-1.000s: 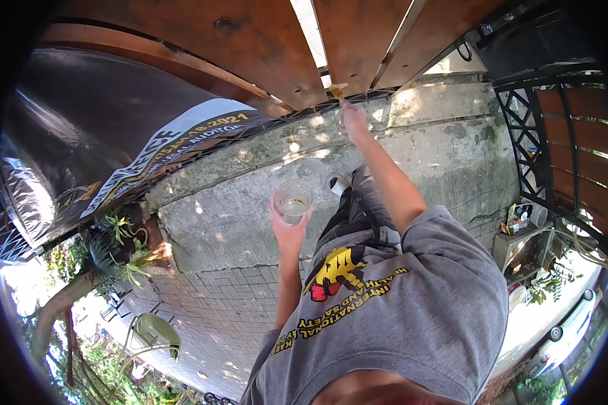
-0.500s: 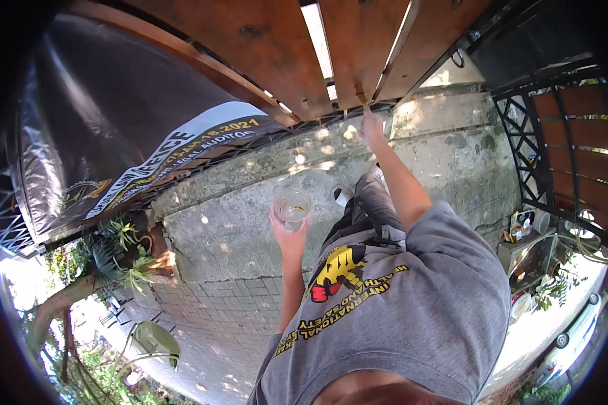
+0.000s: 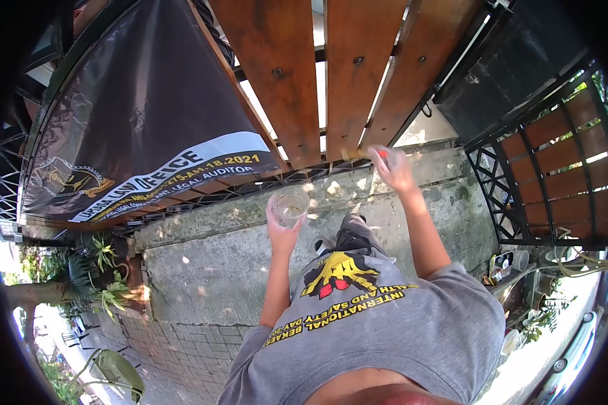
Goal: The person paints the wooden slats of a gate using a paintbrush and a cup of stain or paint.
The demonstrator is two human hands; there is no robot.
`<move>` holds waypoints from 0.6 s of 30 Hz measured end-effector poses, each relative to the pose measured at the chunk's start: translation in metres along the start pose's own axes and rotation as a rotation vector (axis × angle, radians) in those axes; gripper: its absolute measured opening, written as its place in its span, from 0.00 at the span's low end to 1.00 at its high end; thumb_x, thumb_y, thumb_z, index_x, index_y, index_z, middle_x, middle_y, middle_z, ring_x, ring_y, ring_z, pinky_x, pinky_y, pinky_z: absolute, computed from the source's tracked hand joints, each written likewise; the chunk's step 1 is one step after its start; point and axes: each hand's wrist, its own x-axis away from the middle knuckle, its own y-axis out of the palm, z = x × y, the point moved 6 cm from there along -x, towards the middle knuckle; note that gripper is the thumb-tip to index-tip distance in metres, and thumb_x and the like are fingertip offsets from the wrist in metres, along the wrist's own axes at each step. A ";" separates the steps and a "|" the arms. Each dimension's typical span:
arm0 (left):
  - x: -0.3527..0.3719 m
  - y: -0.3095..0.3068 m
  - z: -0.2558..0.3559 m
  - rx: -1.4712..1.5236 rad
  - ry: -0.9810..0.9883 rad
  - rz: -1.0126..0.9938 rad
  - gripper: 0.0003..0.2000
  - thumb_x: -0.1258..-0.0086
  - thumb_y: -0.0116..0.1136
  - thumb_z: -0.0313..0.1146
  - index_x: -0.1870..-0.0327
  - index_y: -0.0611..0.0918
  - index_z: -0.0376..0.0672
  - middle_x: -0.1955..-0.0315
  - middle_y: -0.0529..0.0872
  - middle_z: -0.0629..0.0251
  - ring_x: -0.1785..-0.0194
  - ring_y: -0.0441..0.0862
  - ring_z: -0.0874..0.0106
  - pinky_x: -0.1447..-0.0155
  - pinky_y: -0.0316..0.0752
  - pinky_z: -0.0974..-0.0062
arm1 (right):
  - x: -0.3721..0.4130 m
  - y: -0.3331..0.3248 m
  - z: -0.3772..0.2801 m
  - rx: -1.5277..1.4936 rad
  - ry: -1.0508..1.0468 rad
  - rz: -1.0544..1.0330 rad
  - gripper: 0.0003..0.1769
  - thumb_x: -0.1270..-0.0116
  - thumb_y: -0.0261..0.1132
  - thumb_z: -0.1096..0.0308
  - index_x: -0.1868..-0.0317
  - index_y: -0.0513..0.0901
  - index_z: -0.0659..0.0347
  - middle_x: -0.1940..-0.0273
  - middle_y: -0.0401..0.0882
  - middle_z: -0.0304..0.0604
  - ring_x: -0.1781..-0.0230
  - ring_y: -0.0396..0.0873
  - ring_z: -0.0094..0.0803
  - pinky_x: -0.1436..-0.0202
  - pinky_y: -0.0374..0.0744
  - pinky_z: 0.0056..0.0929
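Cup (image 3: 290, 206), clear plastic with a bit of yellowish liquid at the bottom, sits upright in the left hand (image 3: 282, 233); fingers wrapped round its lower half from below, rim left free; it's held in the air over the concrete step (image 3: 236, 270), near the step's far edge. Right hand (image 3: 393, 169) is up and off to the right, well apart from the cup and kinda blurred; fingers closed on a thin brush (image 3: 383, 154) with a red bit showing, its tip at the bottom edge of the wooden slats (image 3: 348, 81); exact grip, can't tell. Narrow bright gaps run between the slats; black banner (image 3: 135, 128) covers the fence to the left; black metal gate (image 3: 540, 169) closes the right side; potted plants (image 3: 101, 277) sit at the step's left corner. Open room between the two hands and all round the cup.
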 end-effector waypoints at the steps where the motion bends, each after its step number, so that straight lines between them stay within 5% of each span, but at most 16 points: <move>1: -0.003 0.002 0.003 -0.008 0.022 -0.002 0.48 0.45 0.82 0.31 0.23 0.64 0.38 0.33 0.78 0.51 0.31 0.78 0.61 0.27 0.72 0.62 | -0.016 -0.008 -0.022 0.019 0.000 -0.034 0.19 0.24 0.67 0.57 0.51 0.89 0.69 0.76 0.75 0.61 0.80 0.77 0.41 0.71 0.74 0.38; 3: -0.005 0.006 0.009 -0.002 0.046 -0.008 0.48 0.45 0.82 0.31 0.23 0.64 0.38 0.33 0.78 0.51 0.31 0.78 0.61 0.27 0.73 0.62 | -0.049 -0.019 -0.043 -0.025 -0.029 -0.077 0.21 0.23 0.66 0.57 0.45 0.87 0.69 0.75 0.82 0.54 0.79 0.81 0.33 0.72 0.75 0.34; 5: -0.008 0.006 0.020 0.015 0.048 -0.011 0.48 0.44 0.82 0.32 0.23 0.64 0.38 0.33 0.77 0.52 0.31 0.78 0.60 0.28 0.73 0.62 | -0.074 -0.036 -0.070 -0.465 -0.077 0.003 0.20 0.20 0.65 0.60 0.42 0.85 0.71 0.69 0.88 0.47 0.76 0.83 0.26 0.72 0.78 0.25; 10: -0.010 0.004 0.029 -0.011 0.058 -0.022 0.48 0.45 0.82 0.29 0.22 0.64 0.38 0.32 0.76 0.52 0.30 0.78 0.60 0.28 0.74 0.62 | -0.119 -0.095 -0.176 -0.829 -0.462 0.297 0.12 0.24 0.70 0.69 0.47 0.87 0.68 0.63 0.90 0.43 0.69 0.86 0.23 0.69 0.81 0.20; 13: -0.012 0.002 0.018 -0.015 0.109 -0.019 0.48 0.45 0.82 0.27 0.22 0.64 0.38 0.32 0.76 0.52 0.30 0.77 0.60 0.28 0.74 0.62 | -0.134 -0.106 -0.208 -0.556 -0.575 0.430 0.10 0.31 0.76 0.70 0.53 0.89 0.66 0.65 0.90 0.42 0.72 0.85 0.23 0.71 0.81 0.19; 14: -0.013 0.001 0.014 -0.014 0.126 -0.015 0.48 0.45 0.82 0.27 0.22 0.63 0.37 0.32 0.76 0.52 0.30 0.77 0.60 0.28 0.75 0.62 | -0.127 -0.114 -0.235 -0.199 -0.813 0.605 0.09 0.35 0.77 0.75 0.55 0.90 0.66 0.69 0.88 0.39 0.73 0.84 0.21 0.72 0.82 0.21; 18: -0.013 -0.004 0.026 -0.002 0.111 0.010 0.48 0.45 0.82 0.27 0.22 0.64 0.39 0.32 0.76 0.52 0.30 0.77 0.61 0.29 0.75 0.61 | -0.126 -0.106 -0.270 0.033 -1.168 0.805 0.09 0.39 0.78 0.77 0.58 0.90 0.64 0.73 0.85 0.40 0.78 0.83 0.29 0.72 0.81 0.23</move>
